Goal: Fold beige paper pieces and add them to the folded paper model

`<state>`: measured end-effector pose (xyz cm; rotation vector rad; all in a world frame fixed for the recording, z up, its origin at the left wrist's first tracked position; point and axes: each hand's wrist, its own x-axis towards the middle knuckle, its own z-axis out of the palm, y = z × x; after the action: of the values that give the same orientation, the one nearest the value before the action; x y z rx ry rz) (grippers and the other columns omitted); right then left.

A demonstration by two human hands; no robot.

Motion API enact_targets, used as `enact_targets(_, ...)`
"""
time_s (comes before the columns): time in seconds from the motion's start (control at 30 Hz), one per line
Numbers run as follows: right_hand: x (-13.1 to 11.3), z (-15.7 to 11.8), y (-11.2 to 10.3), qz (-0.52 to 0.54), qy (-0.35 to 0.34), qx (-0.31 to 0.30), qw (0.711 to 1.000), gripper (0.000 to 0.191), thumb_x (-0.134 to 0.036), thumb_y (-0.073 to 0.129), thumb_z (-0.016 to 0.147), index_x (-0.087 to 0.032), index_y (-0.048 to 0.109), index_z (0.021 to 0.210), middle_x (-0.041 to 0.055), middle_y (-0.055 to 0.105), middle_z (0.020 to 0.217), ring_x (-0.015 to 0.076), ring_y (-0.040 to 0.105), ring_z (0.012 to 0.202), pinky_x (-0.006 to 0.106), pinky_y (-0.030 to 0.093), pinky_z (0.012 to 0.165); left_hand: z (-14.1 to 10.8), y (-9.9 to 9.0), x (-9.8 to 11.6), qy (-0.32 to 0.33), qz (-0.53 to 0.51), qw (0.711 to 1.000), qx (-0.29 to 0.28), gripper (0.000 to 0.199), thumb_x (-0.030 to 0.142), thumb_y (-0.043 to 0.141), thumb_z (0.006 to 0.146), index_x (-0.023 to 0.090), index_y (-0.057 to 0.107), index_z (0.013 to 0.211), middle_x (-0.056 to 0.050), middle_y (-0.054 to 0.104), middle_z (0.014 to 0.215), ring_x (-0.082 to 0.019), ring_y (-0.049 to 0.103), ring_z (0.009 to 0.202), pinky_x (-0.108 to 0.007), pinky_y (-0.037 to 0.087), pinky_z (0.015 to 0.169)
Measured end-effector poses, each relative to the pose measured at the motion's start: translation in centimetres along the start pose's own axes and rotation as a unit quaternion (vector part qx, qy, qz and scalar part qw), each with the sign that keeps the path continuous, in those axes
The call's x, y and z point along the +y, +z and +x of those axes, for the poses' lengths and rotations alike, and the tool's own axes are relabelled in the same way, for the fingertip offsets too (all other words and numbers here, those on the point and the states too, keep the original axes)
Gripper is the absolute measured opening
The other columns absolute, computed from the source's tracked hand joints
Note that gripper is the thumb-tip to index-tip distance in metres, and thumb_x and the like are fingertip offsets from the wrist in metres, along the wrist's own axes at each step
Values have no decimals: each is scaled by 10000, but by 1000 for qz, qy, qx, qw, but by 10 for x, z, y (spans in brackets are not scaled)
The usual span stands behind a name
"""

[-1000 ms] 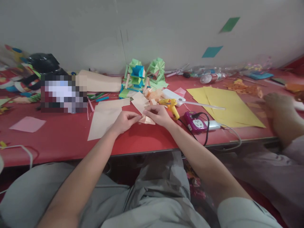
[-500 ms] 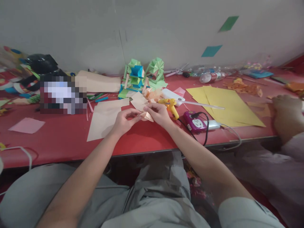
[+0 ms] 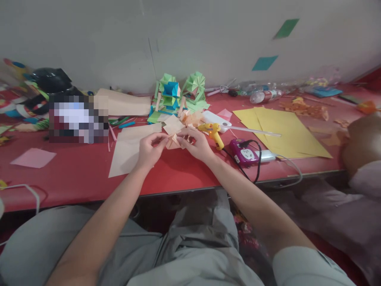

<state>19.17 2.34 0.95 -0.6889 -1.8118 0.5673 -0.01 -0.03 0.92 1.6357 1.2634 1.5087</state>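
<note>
Between my two hands is a small folded piece of peach paper (image 3: 172,142), its creased facets partly covered by fingertips. My left hand (image 3: 151,149) pinches its left side between thumb and fingers. From the right, my right hand (image 3: 198,143) grips it the same way. Just beyond my fingers lie a loose cream paper square (image 3: 173,124) and a heap of folded peach paper (image 3: 192,118). A yellow hot glue gun (image 3: 214,133) rests close to my right hand, with a clear glue stick (image 3: 253,130) extending rightward behind it.
A purple power socket block (image 3: 243,153) with a black cord sits to the right. Yellow sheets (image 3: 285,135) lie beyond it, near another person's arm (image 3: 363,139). Green and blue folded-paper models (image 3: 171,95) stand by the wall. A pale sheet (image 3: 127,153) lies at left.
Both my hands have shifted slightly left with the folded paper, which is turned to show more facets. At the right, the other person's arm has moved.
</note>
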Motion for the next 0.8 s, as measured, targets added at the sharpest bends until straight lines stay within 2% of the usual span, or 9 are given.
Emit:
enact_targets(0.1,2,0,1,-13,-7,-13,1000,235,-429,659,888,-198,686,850,38,648,826,139,549,715,291,455,641,1,0,-1,2,6,1000,-22,103,274,703,802,177,719,833,-34,726,821,-168,674,756,-269,543,712)
enact_targets(0.33,1,-1,2,0,4,-38,999,269,-425,604,924,-190,614,794,24,586,780,125,526,690,267,446,599,1,0,-5,66,30,995,-63,121,302,707,831,184,713,853,-37,699,876,-158,659,798,-262,537,735)
enact_targets(0.43,2,-2,4,4,13,-43,999,267,-436,599,922,-192,614,813,34,595,820,128,550,713,264,475,610,1,-1,-5,93,49,992,-63,130,317,703,844,188,712,834,-38,700,873,-160,657,797,-275,538,745)
enact_targets(0.6,5,-3,6,14,22,-54,998,248,-444,595,925,-209,665,958,46,645,896,138,597,762,273,512,650,1,-2,-2,141,98,983,-62,128,300,690,863,189,710,802,-44,703,842,-162,648,775,-286,532,724)
enact_targets(0.7,6,-2,6,7,3,-54,999,225,-423,606,925,-214,680,889,39,655,858,137,587,739,281,507,663,1,-2,-3,150,103,981,-60,105,280,688,862,195,716,807,-47,713,844,-170,659,795,-301,544,753)
enact_targets(0.8,6,-1,4,10,-2,-29,1000,197,-394,631,913,-211,657,845,35,651,840,142,588,740,283,506,662,1,-1,-7,136,81,986,-55,88,278,708,841,198,731,868,-61,727,912,-188,681,858,-329,564,810)
